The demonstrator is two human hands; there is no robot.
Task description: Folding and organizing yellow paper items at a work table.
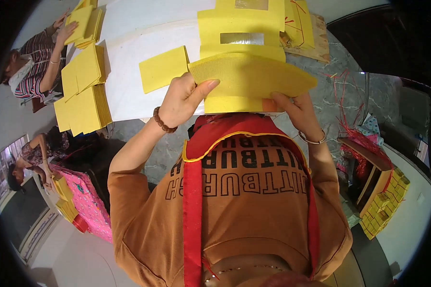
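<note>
Our left hand (183, 99) is closed on the left end of a bowed sheaf of yellow paper (254, 76), thumb on top; our right hand (299, 115) grips it towards the right, its fingers partly hidden. We have the sheaf at the near edge of the white counter (129, 48), over more yellow paper (227, 105). Just left lies a flat yellow rectangle (163, 71); beyond the sheaf, we see yellow sheets (234, 24) with silver rectangles (242, 38). Yellow stacks (88, 107) line the counter's left side, where a striped-shirted co-worker (33, 86) touches another pile (95, 26).
</note>
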